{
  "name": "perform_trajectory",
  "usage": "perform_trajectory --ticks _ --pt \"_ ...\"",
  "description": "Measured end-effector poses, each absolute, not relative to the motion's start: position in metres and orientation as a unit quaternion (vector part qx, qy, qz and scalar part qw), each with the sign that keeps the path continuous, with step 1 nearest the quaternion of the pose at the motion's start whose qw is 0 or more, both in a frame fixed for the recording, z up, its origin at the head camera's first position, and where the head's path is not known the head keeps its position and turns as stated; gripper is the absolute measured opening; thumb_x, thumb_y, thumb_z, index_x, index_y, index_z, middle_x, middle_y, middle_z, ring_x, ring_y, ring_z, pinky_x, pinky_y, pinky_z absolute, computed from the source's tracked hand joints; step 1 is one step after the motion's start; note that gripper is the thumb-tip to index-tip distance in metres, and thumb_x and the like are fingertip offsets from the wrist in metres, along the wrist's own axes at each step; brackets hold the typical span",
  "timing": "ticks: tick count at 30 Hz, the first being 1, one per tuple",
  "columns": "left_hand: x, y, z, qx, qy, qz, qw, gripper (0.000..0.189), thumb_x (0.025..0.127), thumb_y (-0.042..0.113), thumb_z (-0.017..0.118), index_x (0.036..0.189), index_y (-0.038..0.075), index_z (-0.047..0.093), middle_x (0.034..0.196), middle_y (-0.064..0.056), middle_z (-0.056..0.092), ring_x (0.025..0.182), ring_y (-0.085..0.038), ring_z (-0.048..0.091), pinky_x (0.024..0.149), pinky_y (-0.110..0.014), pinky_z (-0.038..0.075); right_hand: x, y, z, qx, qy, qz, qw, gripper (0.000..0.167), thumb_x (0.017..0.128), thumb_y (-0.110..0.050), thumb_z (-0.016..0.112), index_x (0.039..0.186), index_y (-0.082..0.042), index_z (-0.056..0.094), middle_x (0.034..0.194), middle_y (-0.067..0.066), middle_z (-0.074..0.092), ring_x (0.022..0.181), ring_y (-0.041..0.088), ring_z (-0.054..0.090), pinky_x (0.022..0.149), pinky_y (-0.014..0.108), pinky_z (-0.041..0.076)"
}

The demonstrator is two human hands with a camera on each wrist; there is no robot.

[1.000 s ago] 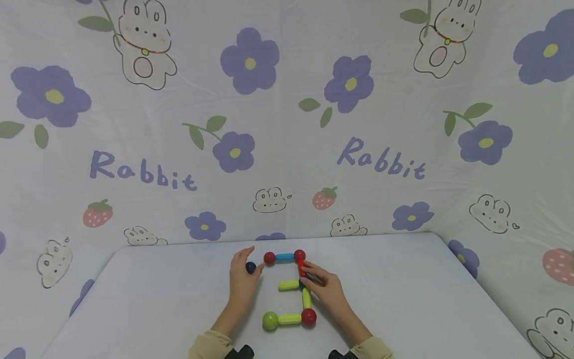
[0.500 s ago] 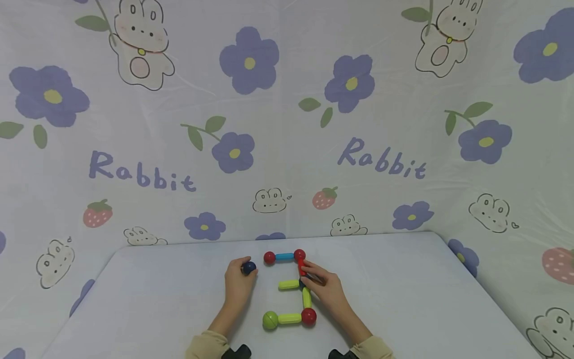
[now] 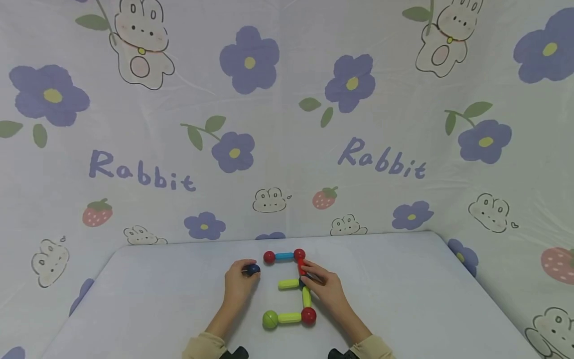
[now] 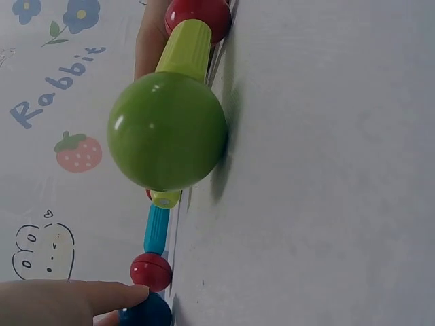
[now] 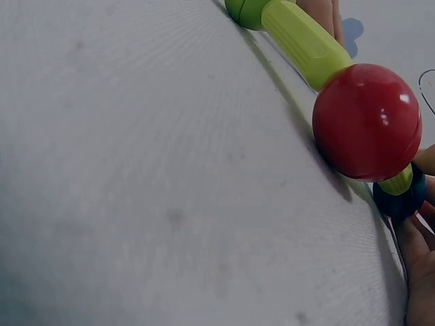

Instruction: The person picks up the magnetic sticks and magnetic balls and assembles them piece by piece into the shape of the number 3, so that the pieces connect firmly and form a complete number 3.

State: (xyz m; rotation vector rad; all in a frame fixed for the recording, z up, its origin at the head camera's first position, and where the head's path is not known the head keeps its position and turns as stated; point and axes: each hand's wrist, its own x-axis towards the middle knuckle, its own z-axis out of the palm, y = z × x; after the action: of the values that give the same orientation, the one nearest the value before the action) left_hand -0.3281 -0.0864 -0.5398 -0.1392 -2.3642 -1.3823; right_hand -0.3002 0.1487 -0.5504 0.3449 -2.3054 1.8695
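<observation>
In the head view my left hand [image 3: 238, 284] pinches a dark blue ball [image 3: 254, 269] between thumb and fingers, just left of a magnetic rod-and-ball figure. My right hand [image 3: 328, 290] holds the figure where a red rod [image 3: 301, 267] meets another dark blue ball [image 5: 399, 198]. At the figure's top a blue rod [image 3: 284, 256] joins two red balls. A yellow-green rod [image 3: 288, 284] points left from the middle, its left end bare. Below, another rod runs down to a red ball [image 3: 308, 315], then a yellow-green rod [image 3: 289, 317] leads to a green ball [image 3: 270, 319].
The figure lies flat on a white table [image 3: 403, 299]. Behind the table hangs a pale cloth [image 3: 287, 109] printed with flowers, rabbits and strawberries. Black wrist straps [image 3: 236, 353] show by both sleeves at the bottom edge.
My left fingers have closed round the loose dark blue ball; it went slightly left, then back right towards the figure. My right hand and the figure have stayed in place.
</observation>
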Motion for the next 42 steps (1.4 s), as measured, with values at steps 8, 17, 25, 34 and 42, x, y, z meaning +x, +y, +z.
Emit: perform_trajectory --ticks 8,17,25,34,42 --pt "-0.323 -0.087 -0.539 -0.123 -0.848 -0.493 0.154 0.031 0.066 0.000 0.075 0.094 0.007 0.066 0.097 -0.009 0.061 0.088 -0.023 0.058 0.075 -0.033 0.048 -0.300 0.148 -0.550 0.113 -0.768 0.626 0.076 0.032 0.082 -0.018 0.066 0.113 -0.009 0.062 0.128 -0.006 0.048 0.117 0.010 0.042 0.088 0.022 0.038" --pt "-0.318 -0.087 -0.539 -0.182 -0.849 -0.483 0.117 0.030 0.068 0.000 0.074 0.096 0.009 0.065 0.097 -0.006 0.060 0.088 -0.021 0.058 0.074 -0.029 0.048 -0.298 0.148 -0.551 0.116 -0.771 0.622 0.078 0.032 0.083 -0.018 0.065 0.113 -0.009 0.062 0.128 -0.004 0.048 0.119 0.013 0.041 0.089 0.024 0.038" --pt "-0.313 -0.082 -0.537 -0.214 -0.860 -0.456 0.078 0.028 0.070 0.005 0.073 0.096 0.011 0.065 0.099 -0.003 0.058 0.084 -0.016 0.055 0.072 -0.027 0.047 -0.295 0.150 -0.547 0.135 -0.762 0.629 0.074 0.035 0.083 -0.017 0.065 0.115 -0.004 0.060 0.131 0.005 0.046 0.121 0.021 0.039 0.090 0.027 0.037" --pt "-0.309 -0.078 -0.534 -0.251 -0.845 -0.468 0.061 0.028 0.072 0.003 0.072 0.098 0.005 0.064 0.098 -0.006 0.058 0.086 -0.020 0.057 0.073 -0.029 0.048 -0.290 0.151 -0.540 0.140 -0.758 0.633 0.070 0.035 0.083 -0.016 0.065 0.114 -0.002 0.060 0.130 0.006 0.047 0.120 0.022 0.039 0.089 0.028 0.037" --pt "-0.307 -0.076 -0.534 -0.243 -0.844 -0.476 0.040 0.027 0.074 0.003 0.070 0.100 0.005 0.063 0.099 -0.007 0.058 0.087 -0.021 0.057 0.075 -0.031 0.048 -0.295 0.151 -0.552 0.126 -0.766 0.625 0.082 0.035 0.083 -0.020 0.065 0.114 -0.006 0.061 0.129 0.000 0.047 0.120 0.018 0.040 0.089 0.026 0.037"
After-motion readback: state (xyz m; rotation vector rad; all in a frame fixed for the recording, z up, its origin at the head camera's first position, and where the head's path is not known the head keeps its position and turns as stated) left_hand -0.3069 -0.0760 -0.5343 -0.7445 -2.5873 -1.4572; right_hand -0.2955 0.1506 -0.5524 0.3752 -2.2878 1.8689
